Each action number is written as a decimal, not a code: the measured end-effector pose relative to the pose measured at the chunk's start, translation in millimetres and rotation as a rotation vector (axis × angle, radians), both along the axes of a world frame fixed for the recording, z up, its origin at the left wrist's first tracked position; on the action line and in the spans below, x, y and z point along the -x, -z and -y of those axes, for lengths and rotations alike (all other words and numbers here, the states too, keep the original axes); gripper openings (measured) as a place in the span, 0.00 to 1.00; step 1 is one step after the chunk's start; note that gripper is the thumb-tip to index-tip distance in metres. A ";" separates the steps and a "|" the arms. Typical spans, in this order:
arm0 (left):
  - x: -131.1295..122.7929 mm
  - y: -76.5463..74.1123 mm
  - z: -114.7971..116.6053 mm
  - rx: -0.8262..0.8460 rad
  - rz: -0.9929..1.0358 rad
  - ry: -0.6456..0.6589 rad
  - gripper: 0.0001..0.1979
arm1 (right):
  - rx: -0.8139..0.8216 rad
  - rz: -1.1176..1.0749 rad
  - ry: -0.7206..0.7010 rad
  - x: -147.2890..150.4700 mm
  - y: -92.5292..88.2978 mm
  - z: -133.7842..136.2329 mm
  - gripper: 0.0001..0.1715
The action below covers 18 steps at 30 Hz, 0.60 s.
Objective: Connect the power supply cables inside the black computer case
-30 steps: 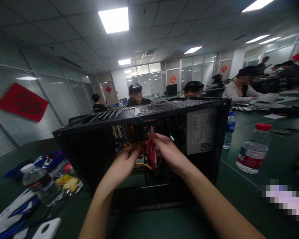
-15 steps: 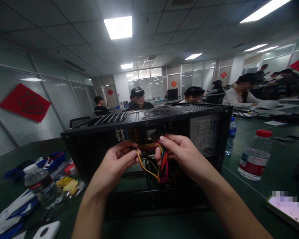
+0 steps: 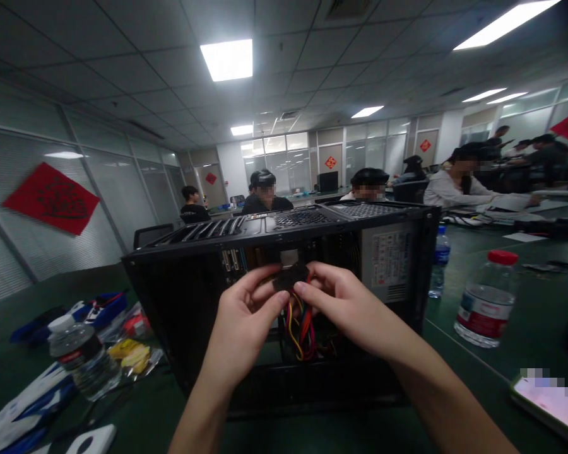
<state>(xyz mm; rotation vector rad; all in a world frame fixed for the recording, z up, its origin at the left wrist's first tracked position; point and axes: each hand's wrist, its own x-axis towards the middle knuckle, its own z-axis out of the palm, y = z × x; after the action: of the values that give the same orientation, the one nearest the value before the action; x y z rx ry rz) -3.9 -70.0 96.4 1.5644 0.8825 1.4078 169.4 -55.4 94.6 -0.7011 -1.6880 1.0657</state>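
An open black computer case [image 3: 184, 265] stands on the green table, its open side facing me. My left hand [image 3: 246, 321] and my right hand [image 3: 345, 306] meet in front of the opening. Both pinch a small black connector [image 3: 289, 277] between fingers and thumbs. From the connector a bundle of red, yellow and orange wires [image 3: 301, 331] hangs down into the case. The power supply with its white label [image 3: 385, 255] sits in the case's upper right corner.
A water bottle [image 3: 82, 359] and packets lie at the left; a red-capped bottle [image 3: 485, 299] and a smaller bottle [image 3: 438, 258] stand at the right. A phone [image 3: 551, 403] lies at the lower right. Several people sit at tables behind the case.
My hands came out of the case toward me, then closed together on the black connector. The wire bundle now hangs below them instead of lying in my right hand.
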 end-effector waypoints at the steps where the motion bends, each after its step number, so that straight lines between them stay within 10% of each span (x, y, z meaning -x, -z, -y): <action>1: -2.5 0.2 2.1 -0.034 -0.026 -0.031 0.22 | -0.001 0.010 0.007 -2.1 -1.3 -1.1 0.19; 9: -17.1 5.6 14.8 -0.318 -0.318 -0.338 0.21 | 0.083 -0.063 -0.036 -9.3 -8.9 0.8 0.21; 18: -6.7 1.0 14.7 -0.252 -0.340 -0.209 0.24 | 0.099 -0.114 -0.098 -4.8 -3.1 -2.0 0.20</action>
<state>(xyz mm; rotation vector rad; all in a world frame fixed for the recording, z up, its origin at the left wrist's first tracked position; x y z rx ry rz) 2.8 -84.7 95.3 1.9904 1.1310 1.4659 174.3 -53.4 97.8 -0.6137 -1.5941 1.2414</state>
